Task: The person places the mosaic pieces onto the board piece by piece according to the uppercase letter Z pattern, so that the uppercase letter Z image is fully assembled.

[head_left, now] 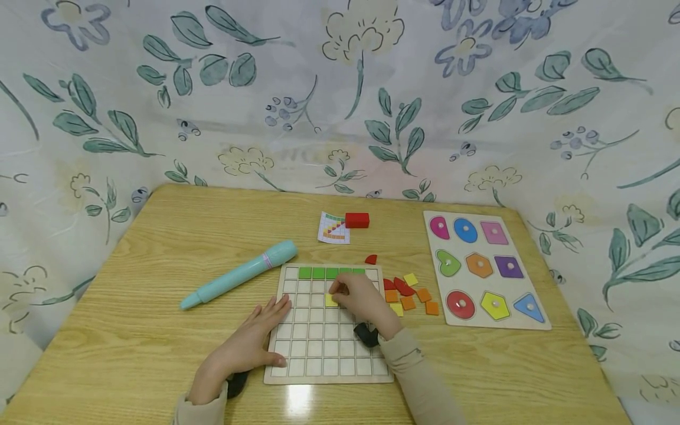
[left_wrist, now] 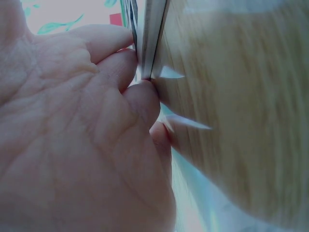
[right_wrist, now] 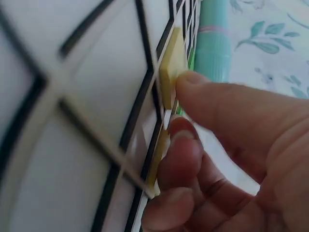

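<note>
A square wooden grid board (head_left: 292, 379) lies on the table, with a row of green tiles (head_left: 318, 273) along its far side. My left hand (head_left: 249, 342) rests at the board's left edge, fingers spread and thumb on its near left corner; in the left wrist view the fingertips meet the board's edge. Over the board's upper middle, my right hand (head_left: 361, 298) has its fingers curled at a yellow square tile (head_left: 331, 300). In the right wrist view the thumb tip presses this tile (right_wrist: 172, 70), the index fingertip close by its edge. A second yellow piece (right_wrist: 157, 164) shows partly behind the fingers.
Right of the board lie loose orange tiles (head_left: 407, 303), yellow tiles (head_left: 411, 279) and red quarter-round pieces (head_left: 404, 287). A shape puzzle board (head_left: 462, 280) is farther right. A turquoise pen-shaped object (head_left: 239, 275) lies left. Behind are a pattern card (head_left: 332, 235) and red block (head_left: 357, 220).
</note>
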{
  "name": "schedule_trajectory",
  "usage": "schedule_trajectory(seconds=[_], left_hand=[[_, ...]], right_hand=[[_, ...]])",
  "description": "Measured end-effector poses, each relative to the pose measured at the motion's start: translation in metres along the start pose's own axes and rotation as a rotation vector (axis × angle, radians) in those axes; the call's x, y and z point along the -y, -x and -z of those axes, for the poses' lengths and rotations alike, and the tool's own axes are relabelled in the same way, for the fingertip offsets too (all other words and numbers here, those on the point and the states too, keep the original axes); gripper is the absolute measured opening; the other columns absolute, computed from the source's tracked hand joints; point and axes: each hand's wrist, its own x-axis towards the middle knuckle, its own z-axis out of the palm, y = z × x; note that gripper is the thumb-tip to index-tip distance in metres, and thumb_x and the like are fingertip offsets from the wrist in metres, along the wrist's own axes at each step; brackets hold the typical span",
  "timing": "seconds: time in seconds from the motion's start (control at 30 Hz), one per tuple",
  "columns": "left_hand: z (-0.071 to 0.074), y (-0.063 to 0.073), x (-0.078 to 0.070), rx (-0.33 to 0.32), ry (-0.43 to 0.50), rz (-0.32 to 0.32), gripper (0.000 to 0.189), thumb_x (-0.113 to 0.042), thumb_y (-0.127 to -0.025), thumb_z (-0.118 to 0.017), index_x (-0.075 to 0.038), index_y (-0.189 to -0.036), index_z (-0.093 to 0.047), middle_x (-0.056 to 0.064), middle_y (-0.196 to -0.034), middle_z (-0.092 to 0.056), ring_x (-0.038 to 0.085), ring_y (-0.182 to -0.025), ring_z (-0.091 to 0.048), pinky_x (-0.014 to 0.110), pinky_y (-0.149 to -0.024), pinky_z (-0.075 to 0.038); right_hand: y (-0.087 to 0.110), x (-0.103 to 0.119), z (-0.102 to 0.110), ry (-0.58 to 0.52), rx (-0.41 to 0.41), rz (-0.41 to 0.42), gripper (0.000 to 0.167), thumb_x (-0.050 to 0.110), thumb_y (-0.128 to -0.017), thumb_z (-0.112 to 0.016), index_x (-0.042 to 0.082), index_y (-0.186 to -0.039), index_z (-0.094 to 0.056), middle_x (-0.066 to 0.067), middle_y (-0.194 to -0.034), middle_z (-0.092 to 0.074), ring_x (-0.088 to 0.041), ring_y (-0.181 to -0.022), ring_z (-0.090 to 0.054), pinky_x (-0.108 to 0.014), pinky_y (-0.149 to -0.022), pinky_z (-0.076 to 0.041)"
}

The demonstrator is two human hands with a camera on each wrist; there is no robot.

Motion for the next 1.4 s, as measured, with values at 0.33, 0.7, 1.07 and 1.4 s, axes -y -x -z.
schedule_trajectory(seconds=[0.33, 0.7, 1.07, 1.4], left_hand=[[-0.002, 0.001, 0.003, -0.005, -0.002, -0.011, 0.104, -0.02, -0.069, -0.083, -0.005, -0.153, -0.024, 0.012, -0.163, -0.015, 0.037, -0.151, -0.007, 0.013, -0.117, 0.016], [0.001, 0.002, 0.002, -0.005, 0.007, 0.001, 0.104, -0.022, -0.069, -0.083, -0.005, -0.153, -0.024, 0.012, -0.163, -0.014, 0.036, -0.151, -0.005, 0.028, -0.123, 0.011], [-0.001, 0.001, 0.0, -0.004, 0.018, 0.006, 0.104, -0.021, -0.069, -0.084, -0.005, -0.153, -0.025, 0.012, -0.163, -0.014, 0.037, -0.151, -0.005, 0.023, -0.122, 0.013], [0.0, 0.002, 0.0, -0.009, 0.004, -0.003, 0.104, -0.021, -0.069, -0.083, -0.004, -0.153, -0.025, 0.013, -0.163, -0.015, 0.038, -0.15, -0.007, 0.013, -0.117, 0.016]], right_hand=[[0.011, -0.037, 0.039, -0.036, -0.199, -0.126, 0.013, 0.011, -0.09, -0.067, 0.006, -0.101, -0.069, -0.007, -0.093, -0.069, -0.018, -0.082, -0.061, -0.028, -0.072, -0.051], [0.048, -0.089, 0.091, -0.02, -0.294, -0.309, 0.026, 0.007, -0.093, -0.061, -0.003, -0.116, -0.062, -0.023, -0.113, -0.066, -0.036, -0.101, -0.064, -0.047, -0.086, -0.056], [0.051, -0.096, 0.087, -0.018, -0.196, -0.194, 0.033, -0.009, -0.082, -0.066, -0.003, -0.114, -0.064, -0.023, -0.111, -0.069, -0.03, -0.091, -0.062, -0.043, -0.083, -0.055], [0.041, -0.092, 0.08, 0.009, -0.268, -0.226, 0.029, -0.004, -0.083, -0.065, 0.002, -0.112, -0.067, -0.015, -0.098, -0.065, -0.026, -0.089, -0.059, -0.038, -0.082, -0.053]])
